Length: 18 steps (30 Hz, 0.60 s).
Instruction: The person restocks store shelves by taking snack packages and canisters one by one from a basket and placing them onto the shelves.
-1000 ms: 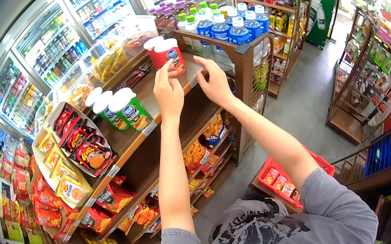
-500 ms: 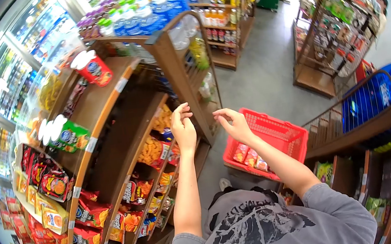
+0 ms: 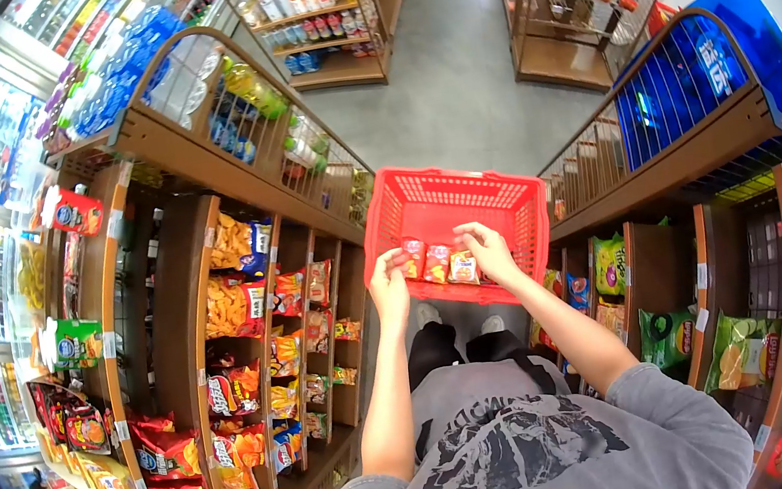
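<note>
A red plastic basket (image 3: 506,202) stands in front of the body, with several small red-and-white snack packs (image 3: 436,264) lying along its near side. My left hand (image 3: 391,283) is over the basket's near left corner, fingers apart and holding nothing. Over the near right part of the basket is my right hand (image 3: 488,250), also empty, its fingers loosely curled and apart, close to the rightmost pack. Whether either hand touches the basket or packs, I cannot tell.
On the left, a shelf unit (image 3: 182,200) holds chip bags (image 3: 236,306), a red cup (image 3: 73,211) and green cups (image 3: 77,342). Another shelf (image 3: 708,268) with snack bags stands at the right, a blue bin (image 3: 745,40) behind it. A person is partly visible at the top right.
The view has turned right and down, from the shelf with the cups to the basket. Both hands have moved away from the red cups and are now over the basket.
</note>
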Tool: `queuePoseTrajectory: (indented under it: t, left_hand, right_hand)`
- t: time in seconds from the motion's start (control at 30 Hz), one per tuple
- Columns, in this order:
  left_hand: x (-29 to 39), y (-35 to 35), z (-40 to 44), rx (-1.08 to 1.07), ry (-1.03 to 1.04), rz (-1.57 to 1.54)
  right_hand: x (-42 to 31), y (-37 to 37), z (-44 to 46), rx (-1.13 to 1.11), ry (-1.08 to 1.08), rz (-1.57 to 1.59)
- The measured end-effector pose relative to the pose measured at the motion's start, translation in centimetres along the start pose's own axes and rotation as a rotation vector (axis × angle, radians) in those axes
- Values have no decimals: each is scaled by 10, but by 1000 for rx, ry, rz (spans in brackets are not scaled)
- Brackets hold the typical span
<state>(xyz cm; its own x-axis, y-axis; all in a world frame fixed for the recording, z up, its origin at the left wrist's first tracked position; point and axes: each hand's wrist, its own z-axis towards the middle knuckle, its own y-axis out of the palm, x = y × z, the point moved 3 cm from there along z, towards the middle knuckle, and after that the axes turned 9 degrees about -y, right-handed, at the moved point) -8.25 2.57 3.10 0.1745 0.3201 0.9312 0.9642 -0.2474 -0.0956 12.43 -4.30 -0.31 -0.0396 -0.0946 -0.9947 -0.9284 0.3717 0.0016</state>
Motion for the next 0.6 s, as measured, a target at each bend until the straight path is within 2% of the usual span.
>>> queuePoseTrajectory:
  t: [0.17,0.27,0.47,0.5,0.57,0.6]
  left_hand:
    - [-22,24,24,-143,-80,34]
    - [-32,31,41,-185,-161,83]
    - [-61,39,68,-274,-284,195]
    - [-66,39,72,-285,-292,200]
    - [-79,42,82,-283,-440,129]
    - [-91,40,91,-298,-471,169]
  right_hand:
    - [37,-37,-17,128,143,101]
    - [56,-58,-23,281,204,167]
    - [89,-64,-27,420,300,165]
    - [99,-62,-26,433,308,166]
    - [118,-59,-24,348,339,-2]
    - [118,-52,-24,344,410,118]
